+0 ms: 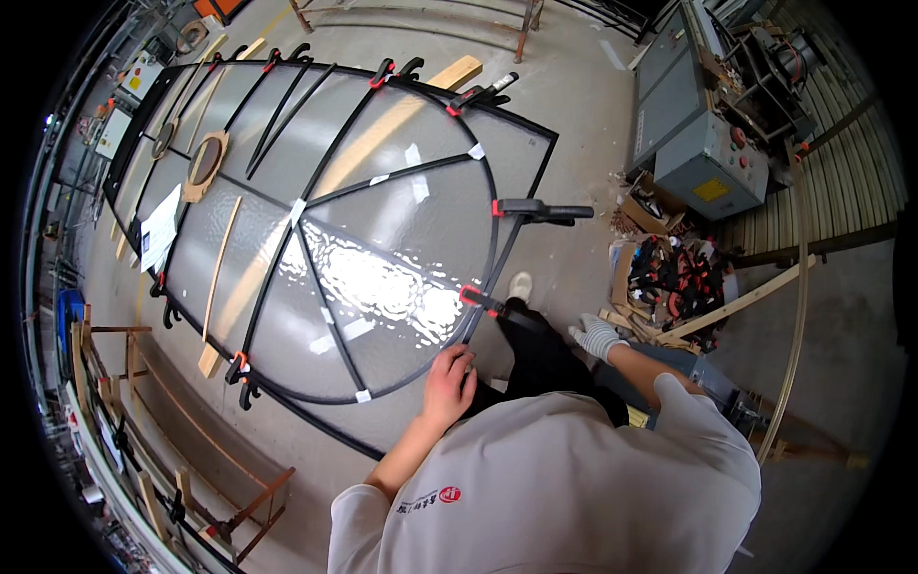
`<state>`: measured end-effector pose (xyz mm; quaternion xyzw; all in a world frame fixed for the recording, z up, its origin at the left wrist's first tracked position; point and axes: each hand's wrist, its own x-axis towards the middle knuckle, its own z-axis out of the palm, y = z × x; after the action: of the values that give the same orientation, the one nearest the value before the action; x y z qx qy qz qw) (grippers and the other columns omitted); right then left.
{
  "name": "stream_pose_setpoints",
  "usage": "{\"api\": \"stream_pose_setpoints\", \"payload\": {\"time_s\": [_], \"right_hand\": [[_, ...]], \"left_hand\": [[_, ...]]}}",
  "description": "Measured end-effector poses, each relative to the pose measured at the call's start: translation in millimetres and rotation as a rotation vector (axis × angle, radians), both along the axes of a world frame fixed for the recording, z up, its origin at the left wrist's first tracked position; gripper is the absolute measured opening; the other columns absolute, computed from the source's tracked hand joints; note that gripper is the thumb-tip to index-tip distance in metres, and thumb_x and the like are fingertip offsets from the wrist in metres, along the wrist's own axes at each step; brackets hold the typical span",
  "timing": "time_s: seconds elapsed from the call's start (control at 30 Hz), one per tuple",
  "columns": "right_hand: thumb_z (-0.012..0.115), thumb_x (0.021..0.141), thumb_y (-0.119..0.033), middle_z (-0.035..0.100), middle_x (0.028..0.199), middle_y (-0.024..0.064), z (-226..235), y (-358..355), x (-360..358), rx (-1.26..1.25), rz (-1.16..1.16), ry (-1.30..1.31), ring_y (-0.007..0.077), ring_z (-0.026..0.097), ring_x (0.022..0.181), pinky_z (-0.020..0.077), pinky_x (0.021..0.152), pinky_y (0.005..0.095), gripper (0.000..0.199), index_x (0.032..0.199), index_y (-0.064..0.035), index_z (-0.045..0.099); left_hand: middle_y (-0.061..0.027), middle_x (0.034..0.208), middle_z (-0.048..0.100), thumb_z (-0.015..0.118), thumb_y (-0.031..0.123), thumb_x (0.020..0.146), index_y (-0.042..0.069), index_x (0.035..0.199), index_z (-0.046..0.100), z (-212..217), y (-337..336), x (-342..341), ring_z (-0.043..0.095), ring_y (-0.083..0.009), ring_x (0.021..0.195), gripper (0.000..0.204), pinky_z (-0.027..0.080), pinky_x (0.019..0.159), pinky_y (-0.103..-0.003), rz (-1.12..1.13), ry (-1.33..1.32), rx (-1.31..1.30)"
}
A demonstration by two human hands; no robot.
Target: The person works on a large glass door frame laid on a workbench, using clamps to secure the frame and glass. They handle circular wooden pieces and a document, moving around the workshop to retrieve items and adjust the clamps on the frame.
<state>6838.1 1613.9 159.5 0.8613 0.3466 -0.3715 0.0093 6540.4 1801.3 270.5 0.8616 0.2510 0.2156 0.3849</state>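
My bare left hand [449, 386] is at the near rim of a large glazed panel [382, 225], fingers bent and close together. Whether it grips the rim or anything small is hidden. The panel has textured clear glass and black metal bars forming an arch with spokes. A red-and-black clamp [480, 300] sits on the arch just beyond that hand. My right hand [600, 338], in a striped knit glove, reaches out to the right with fingers stretched and nothing visible in it. Short wood pieces [617, 319] lie close to it.
Another clamp [542, 210] juts from the panel's right side. A box of clamps [674, 277] stands on the floor to the right, below a grey control cabinet [712, 163]. Wooden strips [222, 268] and a white paper sheet [160, 230] lie at the panel's left. A rusty rack [258, 512] stands lower left.
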Motion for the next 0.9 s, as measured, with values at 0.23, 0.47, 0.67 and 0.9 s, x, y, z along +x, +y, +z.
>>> {"api": "stream_pose_setpoints", "payload": {"time_s": [0.23,0.47,0.67,0.9], "right_hand": [[0.049,0.084,-0.042,0.059,0.1,0.0234,-44,51,128,0.245,-0.144,0.211,0.0384,0.055,0.097,0.0435,0.084,0.0401,0.047,0.11,-0.0029,0.052],[0.052,0.084,-0.033,0.059,0.104,0.0196,-99,101,268,0.321,-0.087,0.488,0.0336,0.055,0.099,0.0419,0.084,0.0373,0.038,0.107,-0.0027,0.055],[0.063,0.078,-0.037,0.056,0.107,0.0194,-95,180,392,0.345,-0.213,0.621,0.027,0.056,0.094,0.0439,0.082,0.0366,0.058,0.117,0.0017,0.045],[0.066,0.073,-0.041,0.05,0.117,0.0221,13,403,437,0.659,0.421,0.288,0.0355,0.048,0.109,0.0389,0.092,0.0399,0.064,0.12,-0.003,0.045]], "left_hand": [[-0.0146,0.104,0.053,0.06,0.004,0.071,0.0,0.096,0.056,22,30,138,0.052,-0.0321,0.094,0.025,0.045,0.078,-0.038,0.065,0.034,0.097],[-0.0135,0.104,0.053,0.059,0.007,0.072,0.001,0.094,0.054,11,25,277,0.052,-0.0313,0.094,0.023,0.045,0.079,-0.038,0.151,0.198,0.006],[-0.0133,0.109,0.05,0.057,0.013,0.077,0.003,0.1,0.054,27,41,366,0.05,-0.0312,0.1,0.026,0.044,0.083,-0.037,0.266,0.223,-0.104],[-0.0146,0.107,0.051,0.057,0.012,0.078,0.003,0.102,0.054,7,57,427,0.05,-0.0313,0.101,0.026,0.043,0.086,-0.037,0.402,0.057,-0.184]]}}
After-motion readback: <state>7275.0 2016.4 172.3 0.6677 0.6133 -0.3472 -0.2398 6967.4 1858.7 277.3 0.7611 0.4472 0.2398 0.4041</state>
